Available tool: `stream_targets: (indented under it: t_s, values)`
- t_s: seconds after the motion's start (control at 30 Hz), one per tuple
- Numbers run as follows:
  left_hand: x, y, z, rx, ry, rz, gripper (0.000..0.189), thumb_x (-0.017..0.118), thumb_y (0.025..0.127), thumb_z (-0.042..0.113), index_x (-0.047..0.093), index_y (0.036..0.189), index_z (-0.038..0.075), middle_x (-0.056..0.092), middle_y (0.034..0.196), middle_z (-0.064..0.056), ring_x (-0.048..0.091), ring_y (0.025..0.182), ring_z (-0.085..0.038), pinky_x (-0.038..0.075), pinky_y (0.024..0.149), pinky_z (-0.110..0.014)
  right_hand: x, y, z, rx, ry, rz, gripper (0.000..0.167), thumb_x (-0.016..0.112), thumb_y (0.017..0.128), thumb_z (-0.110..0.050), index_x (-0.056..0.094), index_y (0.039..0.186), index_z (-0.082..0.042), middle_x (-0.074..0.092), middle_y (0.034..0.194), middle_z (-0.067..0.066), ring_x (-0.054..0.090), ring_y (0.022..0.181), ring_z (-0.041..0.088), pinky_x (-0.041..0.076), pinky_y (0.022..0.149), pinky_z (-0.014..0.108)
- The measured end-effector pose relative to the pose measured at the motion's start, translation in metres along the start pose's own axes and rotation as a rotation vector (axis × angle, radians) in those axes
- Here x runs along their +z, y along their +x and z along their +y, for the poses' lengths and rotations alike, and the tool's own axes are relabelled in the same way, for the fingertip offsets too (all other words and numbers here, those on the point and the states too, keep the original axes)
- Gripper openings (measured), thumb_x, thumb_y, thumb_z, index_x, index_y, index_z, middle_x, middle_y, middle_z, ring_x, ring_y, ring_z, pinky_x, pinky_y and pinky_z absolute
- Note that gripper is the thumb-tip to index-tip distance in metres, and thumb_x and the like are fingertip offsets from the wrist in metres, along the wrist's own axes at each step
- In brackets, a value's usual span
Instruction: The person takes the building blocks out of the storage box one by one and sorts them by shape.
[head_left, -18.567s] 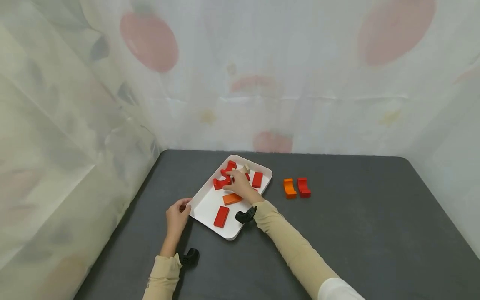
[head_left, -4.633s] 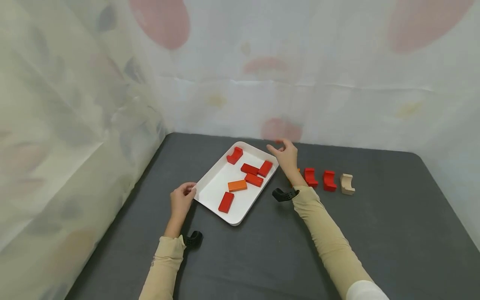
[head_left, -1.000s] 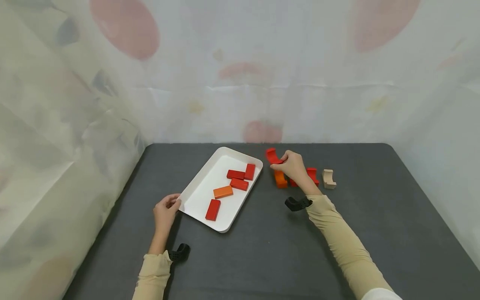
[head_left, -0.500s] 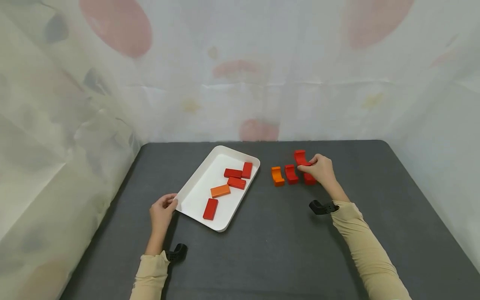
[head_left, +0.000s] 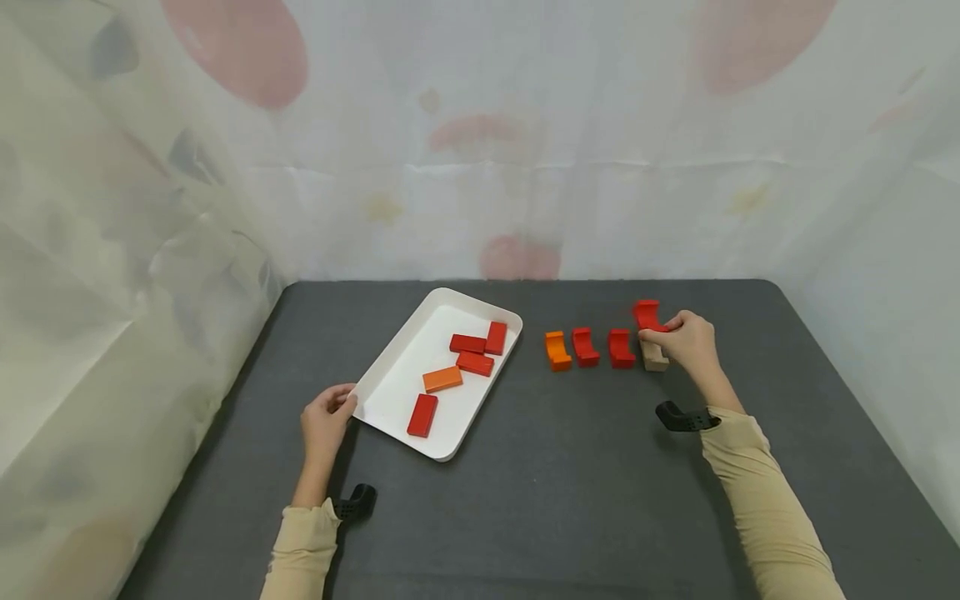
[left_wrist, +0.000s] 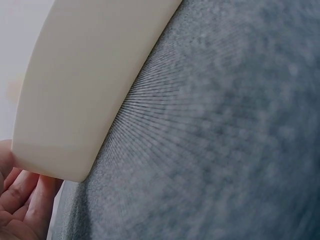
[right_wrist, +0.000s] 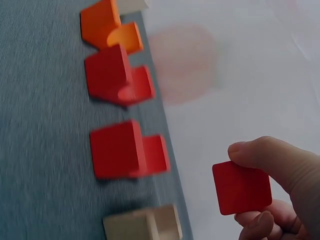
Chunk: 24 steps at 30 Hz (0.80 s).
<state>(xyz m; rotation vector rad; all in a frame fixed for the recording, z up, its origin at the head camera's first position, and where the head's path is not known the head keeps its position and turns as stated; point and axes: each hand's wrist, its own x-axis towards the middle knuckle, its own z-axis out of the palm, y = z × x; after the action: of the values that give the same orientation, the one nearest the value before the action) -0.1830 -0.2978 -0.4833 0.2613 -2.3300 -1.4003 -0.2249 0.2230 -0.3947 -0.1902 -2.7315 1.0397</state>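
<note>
At the left corner of a white tray (head_left: 393, 402), my left hand (head_left: 324, 425) holds the rim between thumb and fingers. My right hand (head_left: 692, 343) pinches a red arch block (head_left: 647, 313), raised near the far edge; the right wrist view shows its square end (right_wrist: 242, 190) between thumb and fingertips. Beneath it, partly covered, is a beige arch block (head_left: 655, 360) on the table. To the left in the same row stand two red arch blocks, one nearer the hand (head_left: 621, 348) and one farther off (head_left: 584, 347), then an orange arch block (head_left: 557, 351).
Inside the tray lie several flat red rectangular blocks (head_left: 422, 416) and one flat orange block (head_left: 442, 379). The dark table (head_left: 540, 500) ends at a far edge against a white patterned curtain (head_left: 600, 142). Another curtain (head_left: 97, 333) hangs along the left side.
Over the last second my right hand carried the red arch block rightward along the row, to above the beige one. Earlier, arch blocks lay in the tray. My left hand stays at its corner.
</note>
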Motion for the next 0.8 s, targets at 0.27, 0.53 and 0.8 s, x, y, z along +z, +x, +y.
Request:
stream_targets:
  t_s: [0.27,0.53,0.8]
  values:
    - [0.001,0.001,-0.001,0.010,0.009,0.010,0.015,0.064,0.079,0.006,0.068,0.093,0.000,0.065,0.080,-0.014,0.053,0.063,-0.001,0.040,0.052,-0.012,-0.013,-0.007,0.024,0.027,-0.033,0.018,0.037,0.070,0.077,-0.026,0.048,0.078,0.004,0.048,0.069,0.013,0.043,0.060,0.024,0.035,0.050,0.032]
    - [0.002,-0.001,-0.001,0.014,0.012,0.024,0.015,0.064,0.079,0.004,0.068,0.092,0.000,0.065,0.079,-0.013,0.053,0.063,-0.001,0.039,0.051,-0.012,-0.018,-0.013,0.042,0.048,-0.051,0.042,0.036,0.069,0.077,-0.024,0.049,0.077,0.006,0.049,0.069,0.015,0.043,0.061,0.026,0.035,0.050,0.033]
    - [0.002,0.000,-0.001,0.008,-0.007,0.027,0.015,0.065,0.078,0.004,0.068,0.092,0.000,0.065,0.079,-0.013,0.053,0.062,0.000,0.039,0.050,-0.012,-0.016,-0.016,0.055,0.085,-0.068,0.026,0.036,0.070,0.077,-0.023,0.050,0.078,0.007,0.051,0.070,0.016,0.044,0.062,0.027,0.035,0.050,0.032]
